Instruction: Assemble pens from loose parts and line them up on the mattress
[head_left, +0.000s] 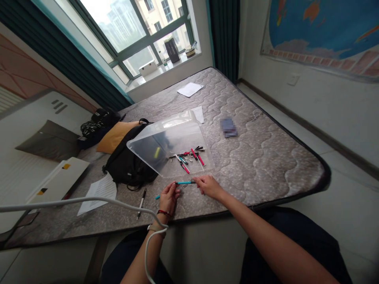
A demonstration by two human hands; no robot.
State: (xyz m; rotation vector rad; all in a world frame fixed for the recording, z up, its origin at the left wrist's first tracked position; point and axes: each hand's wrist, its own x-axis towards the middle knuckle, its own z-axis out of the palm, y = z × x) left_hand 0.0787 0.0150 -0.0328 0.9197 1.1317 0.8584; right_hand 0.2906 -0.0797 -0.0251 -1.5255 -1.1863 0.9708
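Observation:
My left hand (pixel 169 196) and my right hand (pixel 209 184) pinch the two ends of a teal pen (pixel 184 182) just above the mattress (pixel 260 157), near its front edge. A small teal piece (pixel 157 197), maybe a cap, lies left of my left hand. Behind the hands lies a clear plastic box (pixel 166 146), tipped on its side. Several red, teal and black pens (pixel 189 156) lie spilled at its mouth.
A black pen (pixel 141 203) and printed sheets (pixel 99 191) lie to the left. A black backpack (pixel 127 163) leans behind the box, with an orange cushion (pixel 114 136). A blurred dark card (pixel 228 127) and white papers (pixel 190 89) lie farther back. A white cable (pixel 89 202) crosses my left wrist.

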